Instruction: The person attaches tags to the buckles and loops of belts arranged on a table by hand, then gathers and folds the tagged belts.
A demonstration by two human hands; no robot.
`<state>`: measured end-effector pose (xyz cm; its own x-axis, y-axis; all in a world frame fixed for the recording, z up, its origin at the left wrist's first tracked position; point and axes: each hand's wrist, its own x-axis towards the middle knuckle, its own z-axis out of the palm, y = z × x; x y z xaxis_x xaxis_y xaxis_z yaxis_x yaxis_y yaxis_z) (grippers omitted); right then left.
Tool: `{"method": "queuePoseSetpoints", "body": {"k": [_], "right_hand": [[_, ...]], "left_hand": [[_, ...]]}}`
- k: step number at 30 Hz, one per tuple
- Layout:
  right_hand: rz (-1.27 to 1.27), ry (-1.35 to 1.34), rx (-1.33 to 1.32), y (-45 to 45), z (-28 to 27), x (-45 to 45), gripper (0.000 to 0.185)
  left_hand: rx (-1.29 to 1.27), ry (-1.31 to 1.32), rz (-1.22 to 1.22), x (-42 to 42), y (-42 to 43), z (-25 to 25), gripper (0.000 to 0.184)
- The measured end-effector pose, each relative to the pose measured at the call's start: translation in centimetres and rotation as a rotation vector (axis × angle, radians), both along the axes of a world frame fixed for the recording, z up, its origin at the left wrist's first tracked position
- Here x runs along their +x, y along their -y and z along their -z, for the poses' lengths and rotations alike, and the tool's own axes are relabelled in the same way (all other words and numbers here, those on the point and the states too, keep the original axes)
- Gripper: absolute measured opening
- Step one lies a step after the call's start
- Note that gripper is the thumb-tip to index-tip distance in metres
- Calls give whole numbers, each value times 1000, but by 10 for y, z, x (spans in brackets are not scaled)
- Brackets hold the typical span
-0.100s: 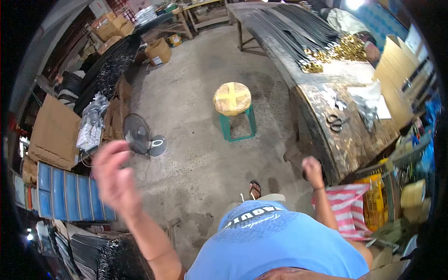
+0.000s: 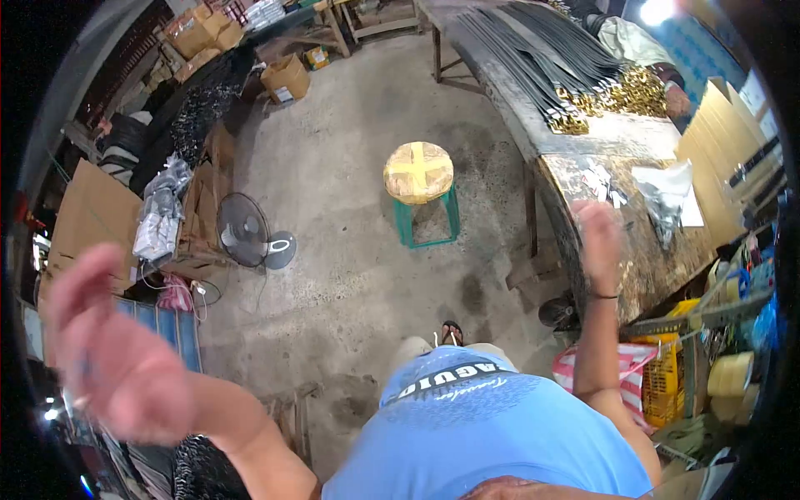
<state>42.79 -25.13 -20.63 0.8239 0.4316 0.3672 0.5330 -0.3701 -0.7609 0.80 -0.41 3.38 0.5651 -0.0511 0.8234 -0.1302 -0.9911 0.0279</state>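
Note:
My left hand (image 2: 121, 358) is raised at the lower left, large and blurred, with its fingers apart and nothing in it. Over the near edge of the worn wooden table (image 2: 658, 267) is my right hand (image 2: 598, 242), smeared by motion, so its fingers cannot be made out. Small white pieces (image 2: 602, 182) lie just beyond it, and a clear plastic bag (image 2: 664, 192) rests to their right. Farther along the table are long black straps (image 2: 533, 54) with gold-coloured metal ends (image 2: 633, 90).
A green stool (image 2: 429, 218) with a taped round top (image 2: 418, 172) stands mid-floor. Left of it are a fan (image 2: 244, 229), a cardboard box (image 2: 286, 79) and wrapped bundles (image 2: 158, 221). A striped bag (image 2: 633, 367) and yellow crate (image 2: 664, 383) sit at the lower right.
My left hand has moved left and down and looks larger. My right hand has moved up and right, from beside the table to its near edge, where scissors showed before.

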Motion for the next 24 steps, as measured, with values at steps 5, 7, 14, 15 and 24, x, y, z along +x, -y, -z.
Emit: {"method": "queuePoseSetpoints", "body": {"k": [5,7,14,15,24], "right_hand": [[-241,921,372,-9,-189,17,35],[-245,1062,296,-17,-212,22,34],[-77,1157,22,-63,-242,38,33],[-30,1148,-19,-69,-245,39,33],[450,964,-277,-76,-268,69,32]], "left_hand": [[384,-383,28,56,-40,-78,53],[423,-392,15,68,-63,-73,53],[477,-333,75,123,-190,-60,51],[485,-317,95,136,-210,-61,51],[442,-185,223,293,-320,-60,49]]}}
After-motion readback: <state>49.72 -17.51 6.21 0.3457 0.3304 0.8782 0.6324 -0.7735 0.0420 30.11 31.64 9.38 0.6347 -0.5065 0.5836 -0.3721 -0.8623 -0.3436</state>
